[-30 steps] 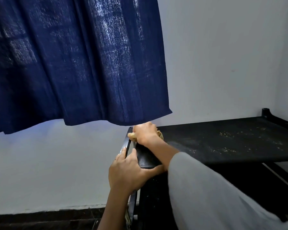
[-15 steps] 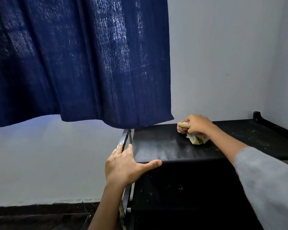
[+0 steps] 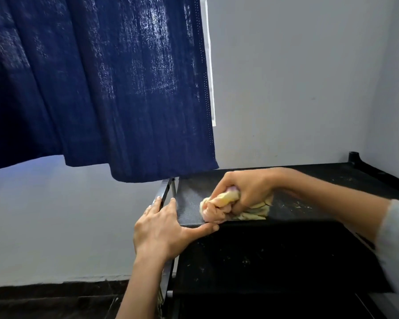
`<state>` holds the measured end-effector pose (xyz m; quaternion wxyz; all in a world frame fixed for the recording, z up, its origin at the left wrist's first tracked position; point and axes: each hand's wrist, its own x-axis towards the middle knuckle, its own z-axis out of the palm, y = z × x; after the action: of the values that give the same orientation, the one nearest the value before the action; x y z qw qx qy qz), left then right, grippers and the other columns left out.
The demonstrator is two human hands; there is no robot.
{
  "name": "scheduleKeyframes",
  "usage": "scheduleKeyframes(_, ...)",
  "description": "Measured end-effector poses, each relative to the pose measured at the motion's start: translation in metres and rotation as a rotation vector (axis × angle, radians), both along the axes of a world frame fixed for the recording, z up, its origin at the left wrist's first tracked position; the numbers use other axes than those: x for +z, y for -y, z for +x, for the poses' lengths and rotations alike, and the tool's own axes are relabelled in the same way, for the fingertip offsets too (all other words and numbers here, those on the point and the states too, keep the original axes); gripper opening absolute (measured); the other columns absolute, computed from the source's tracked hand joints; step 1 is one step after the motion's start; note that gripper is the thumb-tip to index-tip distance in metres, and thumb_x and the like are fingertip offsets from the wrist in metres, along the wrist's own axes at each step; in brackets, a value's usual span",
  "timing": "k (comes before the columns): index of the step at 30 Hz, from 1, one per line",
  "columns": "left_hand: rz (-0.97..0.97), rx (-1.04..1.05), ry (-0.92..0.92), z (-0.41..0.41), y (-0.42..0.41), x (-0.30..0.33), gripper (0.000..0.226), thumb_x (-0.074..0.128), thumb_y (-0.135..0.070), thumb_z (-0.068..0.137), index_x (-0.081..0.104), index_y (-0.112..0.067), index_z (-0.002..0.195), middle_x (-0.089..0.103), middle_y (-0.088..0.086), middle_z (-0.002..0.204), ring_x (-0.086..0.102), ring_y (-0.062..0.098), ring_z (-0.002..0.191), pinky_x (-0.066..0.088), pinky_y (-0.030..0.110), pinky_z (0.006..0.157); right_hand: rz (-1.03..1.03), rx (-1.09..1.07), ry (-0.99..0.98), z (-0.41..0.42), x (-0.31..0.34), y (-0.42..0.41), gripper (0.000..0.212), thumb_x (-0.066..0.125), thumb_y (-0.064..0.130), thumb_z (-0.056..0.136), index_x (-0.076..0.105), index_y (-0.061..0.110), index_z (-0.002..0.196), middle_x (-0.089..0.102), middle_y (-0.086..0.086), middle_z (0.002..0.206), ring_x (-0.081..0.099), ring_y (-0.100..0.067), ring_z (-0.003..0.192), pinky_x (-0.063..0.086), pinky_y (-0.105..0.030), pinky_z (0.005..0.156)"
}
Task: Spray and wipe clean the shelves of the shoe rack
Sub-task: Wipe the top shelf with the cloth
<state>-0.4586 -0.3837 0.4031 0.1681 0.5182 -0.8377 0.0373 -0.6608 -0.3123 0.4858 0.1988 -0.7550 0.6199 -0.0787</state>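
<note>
Right hand (image 3: 247, 192): moved from mid-shelf toward 9 o'clock; fingers clenched on cloth (image 3: 219, 207).
Left hand (image 3: 164, 229): fingers spread wide, bracing top shelf (image 3: 309, 178) corner.

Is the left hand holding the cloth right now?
No. The left hand lies flat on the front left corner of the top shelf, while the right hand grips the bunched yellow cloth.

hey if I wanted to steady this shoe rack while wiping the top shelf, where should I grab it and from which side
Probably the front left corner of the shoe rack, coming from the left end. The frame rail there stands exposed beside the top shelf, so the left hand can lay fingers along it and hook the thumb over the front edge, leaving the right hand free to work the cloth.
</note>
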Motion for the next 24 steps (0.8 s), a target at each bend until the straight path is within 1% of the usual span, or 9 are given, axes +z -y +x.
scheduleKeyframes(3,0.006,-0.008,0.008,0.001,0.001,-0.001,0.142,0.001,-0.106,0.028,0.029,-0.032,0.146,0.022,-0.001,0.156,0.02,0.018,0.144,0.034,0.036,0.107,-0.063,-0.066,-0.022,-0.013,-0.014,-0.008,0.047,0.076,0.017,0.071,0.065,0.041,0.109,0.066,0.021,0.099,0.06,-0.001,0.091,0.052,-0.028,0.083)
scheduleKeyframes(6,0.019,-0.017,0.005,0.002,0.002,-0.001,0.142,0.001,-0.106,0.029,0.027,-0.032,0.147,0.019,-0.001,0.157,0.017,0.017,0.145,0.031,0.035,0.11,-0.223,-0.219,-0.132,-0.023,-0.037,0.007,0.04,0.068,0.025,0.076,0.063,0.047,0.11,0.063,0.017,0.109,0.061,-0.01,0.098,0.052,-0.034,0.084)
scheduleKeyframes(10,0.04,-0.027,0.012,0.003,0.002,-0.001,0.141,0.002,-0.106,0.03,0.025,-0.031,0.148,0.018,-0.002,0.157,0.013,0.016,0.145,0.026,0.034,0.112,-0.396,-0.324,-0.273,-0.031,-0.046,0.054,0.048,0.067,0.016,0.077,0.062,0.045,0.115,0.061,0.007,0.113,0.058,-0.022,0.105,0.047,-0.032,0.079)
scheduleKeyframes(14,0.046,-0.026,0.027,0.001,0.006,0.004,0.14,0.003,-0.106,0.031,0.023,-0.033,0.148,0.018,-0.001,0.158,0.013,0.016,0.146,0.025,0.034,0.112,-0.429,-0.442,-0.228,-0.021,-0.043,0.093,0.053,0.06,0.014,0.079,0.059,0.047,0.121,0.057,0.007,0.122,0.054,-0.026,0.11,0.048,-0.039,0.089)
scheduleKeyframes(16,0.04,-0.026,0.03,0.001,0.006,0.003,0.14,0.003,-0.106,0.03,0.023,-0.033,0.147,0.019,-0.001,0.157,0.013,0.016,0.146,0.027,0.035,0.111,-0.406,-0.486,-0.157,-0.018,-0.043,0.095,0.051,0.062,0.012,0.078,0.063,0.042,0.12,0.06,0.003,0.122,0.057,-0.025,0.106,0.048,-0.032,0.085)
scheduleKeyframes(18,0.009,-0.029,0.024,0.001,0.004,0.0,0.14,0.001,-0.106,0.03,0.022,-0.033,0.148,0.021,-0.002,0.157,0.015,0.015,0.145,0.03,0.034,0.11,-0.321,-0.461,-0.084,-0.011,-0.039,0.086,0.05,0.064,0.009,0.077,0.065,0.037,0.118,0.063,0.0,0.115,0.057,-0.021,0.096,0.047,-0.028,0.074)
scheduleKeyframes(20,0.0,-0.029,0.019,0.002,0.002,-0.001,0.141,0.001,-0.106,0.03,0.02,-0.032,0.148,0.022,-0.003,0.156,0.018,0.016,0.144,0.031,0.034,0.109,-0.192,-0.342,-0.054,0.004,-0.033,0.068,0.051,0.067,0.008,0.076,0.065,0.036,0.119,0.063,0.002,0.11,0.055,-0.018,0.091,0.045,-0.028,0.068)
scheduleKeyframes(22,0.021,-0.025,0.008,0.003,0.002,0.0,0.142,0.005,-0.106,0.028,0.02,-0.032,0.148,0.023,-0.002,0.156,0.024,0.019,0.143,0.034,0.036,0.107,-0.123,-0.193,-0.109,0.018,-0.028,0.045,0.05,0.07,0.013,0.076,0.064,0.037,0.119,0.061,0.005,0.106,0.056,-0.016,0.089,0.047,-0.028,0.068)
scheduleKeyframes(24,-0.002,-0.033,-0.007,0.003,0.002,0.001,0.141,0.006,-0.106,0.029,0.025,-0.031,0.147,0.027,-0.001,0.155,0.031,0.021,0.139,0.039,0.037,0.102,-0.122,-0.111,-0.123,0.021,-0.023,0.02,0.046,0.071,0.017,0.076,0.064,0.037,0.117,0.061,0.006,0.106,0.057,-0.014,0.09,0.05,-0.03,0.074)
